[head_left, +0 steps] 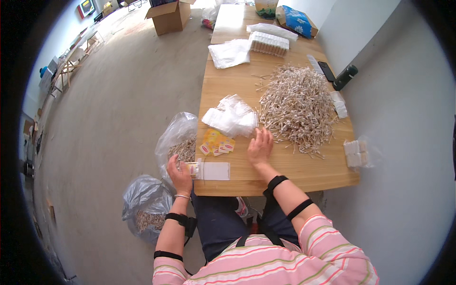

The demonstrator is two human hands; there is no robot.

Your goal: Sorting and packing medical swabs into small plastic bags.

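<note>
At the table's near left edge my left hand point(179, 175) is closed around a small clear pack of cotton swabs point(193, 169) with a yellow label. A white rectangular card or box point(216, 171) lies flat just right of that pack. My right hand point(261, 146) rests over the table with its fingers apart, close to the edge of a stack of clear plastic bags point(231, 117); nothing shows in it. Beyond it spreads a large heap of loose cotton swabs point(298, 107). Several yellow printed cards point(217, 142) lie between the bags and the white piece.
Two plastic sacks of swabs, one point(176, 137) against the table's left edge and one point(147, 204) lower, stand at my left. Packed swab bundles point(269, 43) and flat bags point(230, 53) lie farther back. A dark bottle point(345, 77), a phone point(326, 71) and wrapped packs point(356, 153) line the right side.
</note>
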